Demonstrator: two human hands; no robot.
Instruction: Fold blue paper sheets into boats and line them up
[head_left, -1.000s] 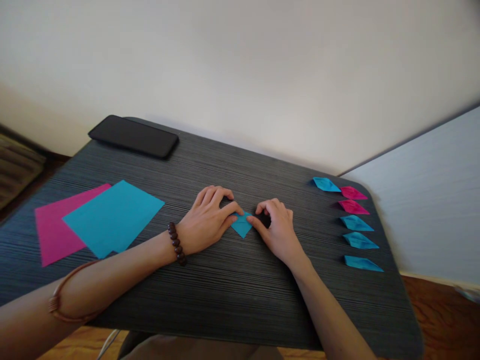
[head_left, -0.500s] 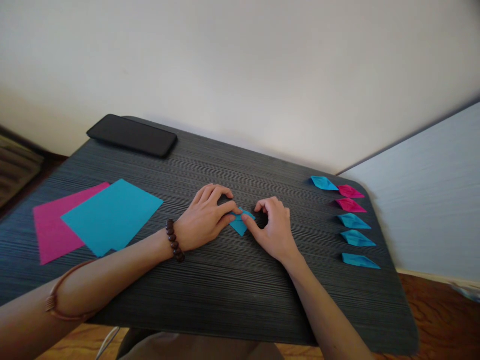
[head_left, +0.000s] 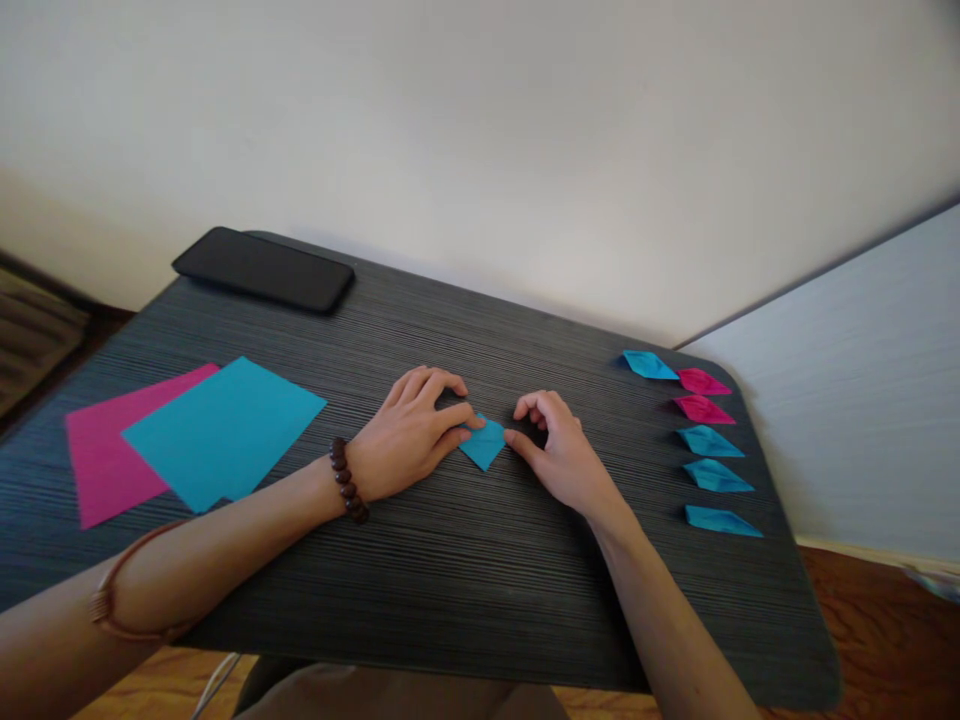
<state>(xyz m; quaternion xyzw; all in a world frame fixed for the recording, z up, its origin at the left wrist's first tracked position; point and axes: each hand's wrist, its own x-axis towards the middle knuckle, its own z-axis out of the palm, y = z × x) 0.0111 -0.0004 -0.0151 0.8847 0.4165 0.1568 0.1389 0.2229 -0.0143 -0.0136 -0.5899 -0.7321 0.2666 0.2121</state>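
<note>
Here, the folded blue paper (head_left: 484, 446) lies on the surface (head_left: 450, 580) just right of the left hand (head_left: 409, 430), whose fingers touch it, pinch unclear. The right hand (head_left: 561, 452), half-spread, has only its thumb by the right corner.

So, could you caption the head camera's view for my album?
The left hand touches a small blue paper, right hand at its corner, six folded pieces lying to the right.
</note>
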